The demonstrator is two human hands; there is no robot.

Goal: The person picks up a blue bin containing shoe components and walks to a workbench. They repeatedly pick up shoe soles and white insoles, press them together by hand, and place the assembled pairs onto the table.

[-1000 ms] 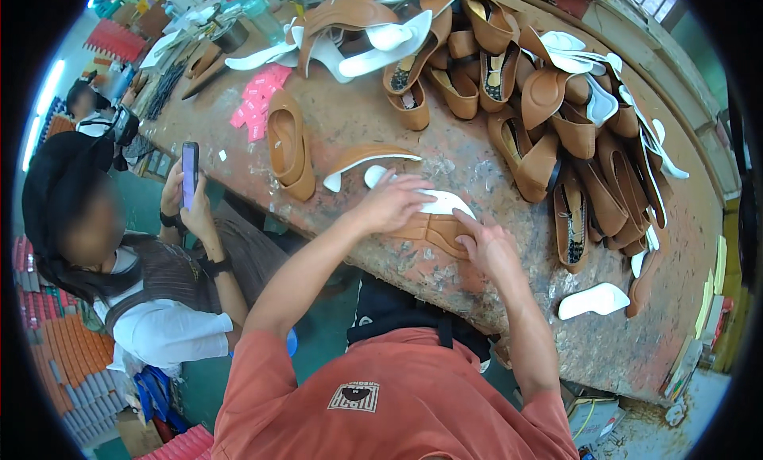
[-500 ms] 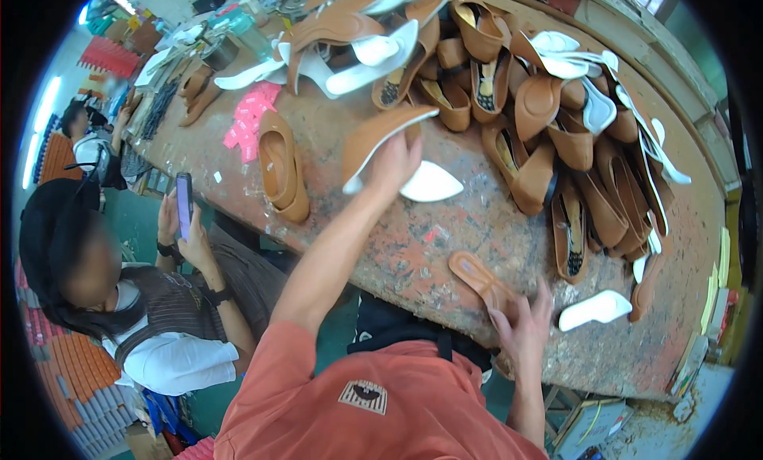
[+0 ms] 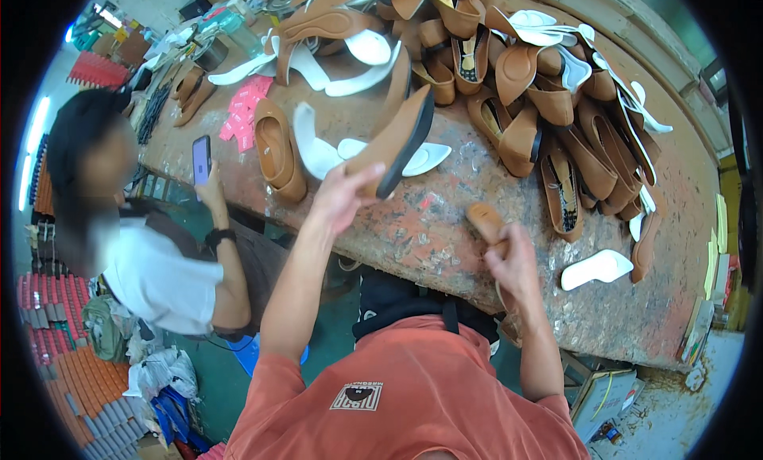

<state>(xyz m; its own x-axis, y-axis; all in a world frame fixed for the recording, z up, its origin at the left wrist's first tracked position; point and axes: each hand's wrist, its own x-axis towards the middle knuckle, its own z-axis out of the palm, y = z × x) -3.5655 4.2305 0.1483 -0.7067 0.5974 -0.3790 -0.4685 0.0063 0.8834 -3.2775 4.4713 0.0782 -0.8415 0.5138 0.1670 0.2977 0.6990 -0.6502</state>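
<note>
My left hand [image 3: 350, 194] is closed around the end of a brown shoe [image 3: 401, 134], which is lifted over the table with its dark sole facing right. In my right hand [image 3: 515, 261] is a tan insole [image 3: 483, 220], gripped near the table's front edge; its lower part is hidden by my fingers. White insoles [image 3: 429, 160] lie behind the lifted shoe. Left of it rests a finished-looking tan flat shoe [image 3: 276, 154]. Another white insole [image 3: 596, 269] lies to the right of my right hand.
A large pile of brown shoes [image 3: 564, 134] covers the back right of the worn table [image 3: 429, 245]. Brown and white insoles [image 3: 338, 25] are heaped at the back. Pink paper pieces [image 3: 245, 110] lie at left. A person [image 3: 171, 253] beside me holds a phone [image 3: 201, 162].
My left hand now holds up a brown shoe; before, it was at a brown-and-white insole. My right fingers have closed on the tan insole. The person beside me has shifted with the phone.
</note>
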